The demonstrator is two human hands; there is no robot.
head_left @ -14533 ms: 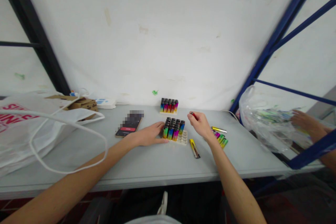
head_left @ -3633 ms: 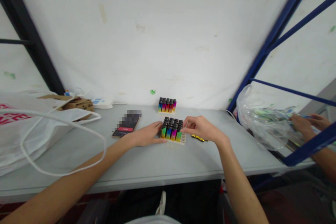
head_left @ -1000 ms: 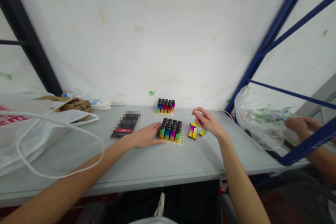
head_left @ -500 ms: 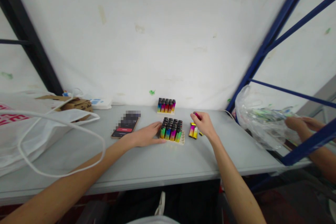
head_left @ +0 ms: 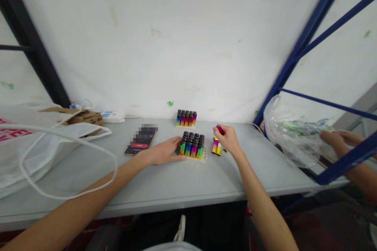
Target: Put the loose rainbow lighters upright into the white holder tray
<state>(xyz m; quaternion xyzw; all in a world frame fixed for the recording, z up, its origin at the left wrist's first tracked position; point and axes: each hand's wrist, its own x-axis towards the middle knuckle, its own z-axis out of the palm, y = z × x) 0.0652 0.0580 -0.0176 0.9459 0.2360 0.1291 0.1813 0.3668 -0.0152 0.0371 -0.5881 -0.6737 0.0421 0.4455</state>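
Observation:
My left hand [head_left: 167, 151] is at the left side of a pale tray [head_left: 205, 154], its thumb at the front corner and its fingers behind, gripping it. Several rainbow-coloured lighters [head_left: 191, 149] with black tops stand upright in the tray, and its right-hand holes show bare. To the right, my right hand [head_left: 229, 138] pinches a purple-pink lighter [head_left: 219, 129] above the table. Below that hand lie loose pink and yellow lighters [head_left: 216, 148], partly hidden by it.
A second tray of lighters [head_left: 186, 118] stands by the wall. A phone [head_left: 141, 139] lies left of my left hand. White bags [head_left: 53, 153] and a looping cable are on the left. On the right are a plastic bag [head_left: 282, 141] and blue frame; another person's hands [head_left: 338, 138] are beyond it.
Hardly anything differs. My right hand has shifted very slightly over the loose lighters, with the lighter still pinched in it. My left hand stays against the tray.

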